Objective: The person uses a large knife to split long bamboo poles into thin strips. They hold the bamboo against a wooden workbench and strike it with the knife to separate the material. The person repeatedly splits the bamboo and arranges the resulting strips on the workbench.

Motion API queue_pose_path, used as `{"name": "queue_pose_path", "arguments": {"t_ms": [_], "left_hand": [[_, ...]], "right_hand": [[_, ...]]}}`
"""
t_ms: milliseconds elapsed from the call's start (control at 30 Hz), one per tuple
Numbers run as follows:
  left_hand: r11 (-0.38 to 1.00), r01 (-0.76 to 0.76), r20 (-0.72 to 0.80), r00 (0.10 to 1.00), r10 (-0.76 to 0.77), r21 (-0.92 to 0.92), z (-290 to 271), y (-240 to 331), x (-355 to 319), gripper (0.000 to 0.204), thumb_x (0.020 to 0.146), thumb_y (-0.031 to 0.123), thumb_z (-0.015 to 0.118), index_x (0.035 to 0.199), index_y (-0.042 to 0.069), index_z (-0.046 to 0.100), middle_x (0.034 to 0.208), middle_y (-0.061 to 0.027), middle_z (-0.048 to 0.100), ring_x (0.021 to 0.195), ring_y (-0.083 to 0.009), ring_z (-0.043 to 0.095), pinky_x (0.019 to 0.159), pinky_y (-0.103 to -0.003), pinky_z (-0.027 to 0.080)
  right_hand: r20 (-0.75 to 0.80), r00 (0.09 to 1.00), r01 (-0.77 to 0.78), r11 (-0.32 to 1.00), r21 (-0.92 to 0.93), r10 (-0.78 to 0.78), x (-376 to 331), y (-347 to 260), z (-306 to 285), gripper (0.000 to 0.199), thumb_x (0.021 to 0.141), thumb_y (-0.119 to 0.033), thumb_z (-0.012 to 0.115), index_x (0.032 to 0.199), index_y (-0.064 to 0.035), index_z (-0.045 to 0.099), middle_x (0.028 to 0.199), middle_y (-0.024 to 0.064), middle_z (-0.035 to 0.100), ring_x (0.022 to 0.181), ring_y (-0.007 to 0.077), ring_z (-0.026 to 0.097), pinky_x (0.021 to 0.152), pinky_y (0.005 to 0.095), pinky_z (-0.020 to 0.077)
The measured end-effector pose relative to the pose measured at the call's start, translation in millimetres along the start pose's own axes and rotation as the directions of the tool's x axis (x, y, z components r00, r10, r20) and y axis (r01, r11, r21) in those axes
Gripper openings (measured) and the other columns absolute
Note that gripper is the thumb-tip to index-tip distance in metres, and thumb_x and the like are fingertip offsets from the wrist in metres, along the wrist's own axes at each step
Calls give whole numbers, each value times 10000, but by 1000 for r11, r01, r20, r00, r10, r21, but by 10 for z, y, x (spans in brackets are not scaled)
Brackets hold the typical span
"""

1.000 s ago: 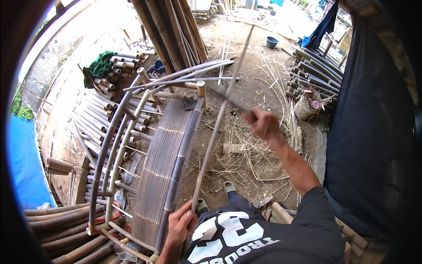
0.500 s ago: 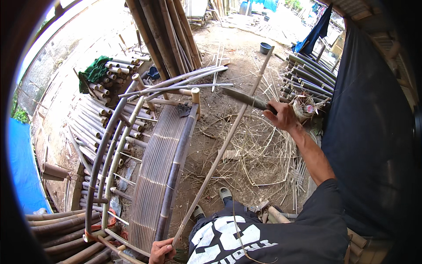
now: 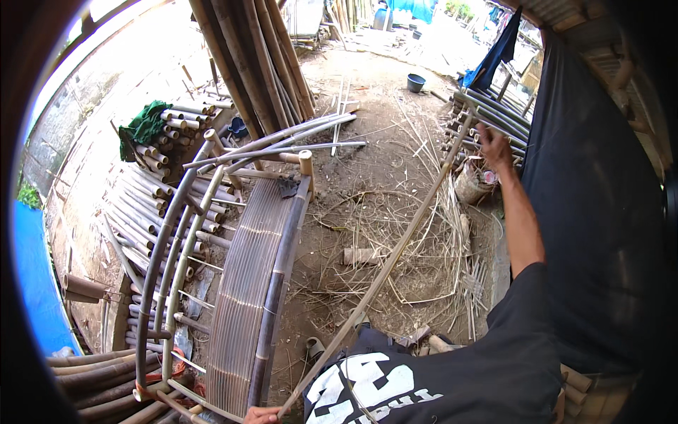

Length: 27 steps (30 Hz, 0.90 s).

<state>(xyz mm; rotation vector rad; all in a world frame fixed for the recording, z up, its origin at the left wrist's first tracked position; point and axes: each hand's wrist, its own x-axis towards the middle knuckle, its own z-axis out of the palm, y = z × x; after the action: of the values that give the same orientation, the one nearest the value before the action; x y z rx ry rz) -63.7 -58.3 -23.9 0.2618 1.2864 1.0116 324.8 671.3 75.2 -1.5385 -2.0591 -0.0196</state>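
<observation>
Left hand [image 3: 261,415] of the wearer, at the lower edge, closes on the near end of a long, straight, pale-brown bamboo pole [image 3: 401,240]; its grip is partly cut off by the frame. The pole rises obliquely past the black shirt with white print [image 3: 438,353], its far end beside the right hand [image 3: 496,148]. That hand, arm extended, is clenched, apparently around the handle of a dark-bladed knife [image 3: 469,106]; blur hides the blade's exact angle and whether it touches the pole. For a clean stroke along such a pole, a firm near grip, a shallow, constant blade angle and light, even pressure would probably serve best, with the left hand kept well behind the edge. To the left stands a brown slatted bamboo seat [image 3: 244,283] with a rounded frame. Beyond the feet, thin pale shavings [image 3: 417,272] surround a short wooden block [image 3: 361,256] on brown earth. Farther off lie stacked grey-green bamboo poles [image 3: 505,120], at right, and a round dark-blue tub [image 3: 415,83].
</observation>
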Motion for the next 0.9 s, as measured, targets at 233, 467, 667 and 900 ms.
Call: {"name": "queue_pose_path", "arguments": {"t_ms": [233,467,667,900], "left_hand": [[964,-152,45,985,166,-218,185,-10,424,559,899,376,588,1203,-93,561,595,13,462,436,-55,367,396,-220,236],[979,-158,259,948,187,-126,961,690,1316,399,1016,305,474,1214,-24,580,646,-1,482,419,-39,337,363,-201,256],[948,-247,268,917,296,-203,1200,837,1324,387,1011,278,498,1227,-34,572,696,-11,514,493,-48,413,415,-196,327],[909,-416,12,909,417,-39,1250,1236,1702,347,987,181,567,1287,6,569,779,24,573,557,-17,428,457,-170,332]], "right_hand": [[110,946,-322,853,410,304,-264,-487,99,396,856,-391,694,679,-67,552,624,66,632,481,195,582,435,308,446],[522,846,-487,245,838,-104,-2066,-2313,763,276,912,-255,662,822,6,654,800,122,677,495,81,590,363,226,459],[484,873,-453,272,849,-57,-2149,-2589,741,336,912,-301,683,688,-76,576,535,1,545,408,72,540,347,208,420],[220,873,241,779,579,-434,-2356,-2578,756,596,941,-645,416,785,-79,515,560,7,489,469,158,557,430,322,477]]}}
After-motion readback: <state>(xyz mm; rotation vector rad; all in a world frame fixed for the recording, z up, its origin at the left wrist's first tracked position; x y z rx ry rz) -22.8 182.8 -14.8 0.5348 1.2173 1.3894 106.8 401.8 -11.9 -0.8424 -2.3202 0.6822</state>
